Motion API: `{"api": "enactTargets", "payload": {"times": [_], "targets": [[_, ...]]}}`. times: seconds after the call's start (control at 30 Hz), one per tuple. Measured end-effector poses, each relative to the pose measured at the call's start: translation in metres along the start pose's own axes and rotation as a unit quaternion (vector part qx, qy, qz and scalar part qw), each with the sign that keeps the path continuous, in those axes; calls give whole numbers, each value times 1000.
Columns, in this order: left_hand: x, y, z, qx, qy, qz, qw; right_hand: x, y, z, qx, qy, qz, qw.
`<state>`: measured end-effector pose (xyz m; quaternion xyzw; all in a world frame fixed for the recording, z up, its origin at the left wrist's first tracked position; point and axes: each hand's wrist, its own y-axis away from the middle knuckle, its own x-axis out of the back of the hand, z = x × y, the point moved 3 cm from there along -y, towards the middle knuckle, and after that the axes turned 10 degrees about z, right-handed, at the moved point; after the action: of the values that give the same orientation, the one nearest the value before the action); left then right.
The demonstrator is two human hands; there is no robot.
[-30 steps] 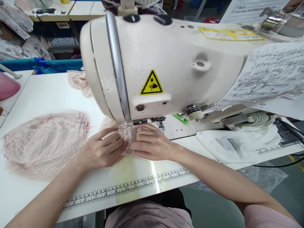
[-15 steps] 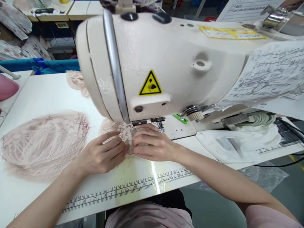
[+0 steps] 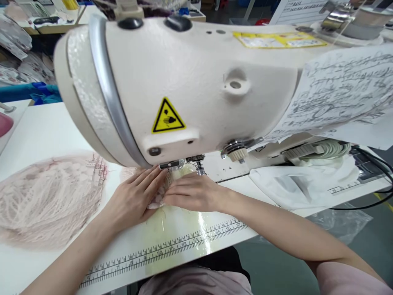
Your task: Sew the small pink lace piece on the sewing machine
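Note:
My left hand (image 3: 135,198) lies flat on a small piece of pale pink lace (image 3: 162,188), fingers stretched toward the presser foot (image 3: 199,166) of a cream sewing machine (image 3: 178,86). My right hand (image 3: 192,192) presses the same lace from the right, fingers extended and close together, just in front of the needle area. Most of the lace piece is hidden under both hands and the machine head.
A pile of pink lace pieces (image 3: 46,196) lies on the white table (image 3: 46,127) at the left. A printed ruler strip (image 3: 172,248) runs along the table's near edge. White cloth (image 3: 301,184) and printed paper (image 3: 337,94) sit at the right, with black cables (image 3: 368,164).
Both hands have slid forward, further under the machine head, covering more of the lace. The view has moved closer and to the right, so the machine looks larger.

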<state>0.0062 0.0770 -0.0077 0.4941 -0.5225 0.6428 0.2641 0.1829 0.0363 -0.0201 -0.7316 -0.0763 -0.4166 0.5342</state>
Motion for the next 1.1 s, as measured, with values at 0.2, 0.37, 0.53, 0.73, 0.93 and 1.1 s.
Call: {"api": "enactTargets", "payload": {"times": [0.2,0.37,0.53,0.73,0.93,1.1], "targets": [[0,2,-6,6,-4,-16,1000,0,-9,-4,-1,0,95,995],[1,3,-11,4,-3,-6,1000,-3,-10,-8,29,4,110,994],[1,2,-10,-2,-22,-7,1000,-4,-9,-8,28,8,115,993],[1,0,-10,-1,-30,-9,1000,-4,-11,-8,33,24,108,993],[-2,0,-7,-3,-66,-20,998,-4,-6,-4,18,35,63,997],[-5,1,-4,14,-72,-18,997,-4,-2,0,-4,27,43,999]]}}
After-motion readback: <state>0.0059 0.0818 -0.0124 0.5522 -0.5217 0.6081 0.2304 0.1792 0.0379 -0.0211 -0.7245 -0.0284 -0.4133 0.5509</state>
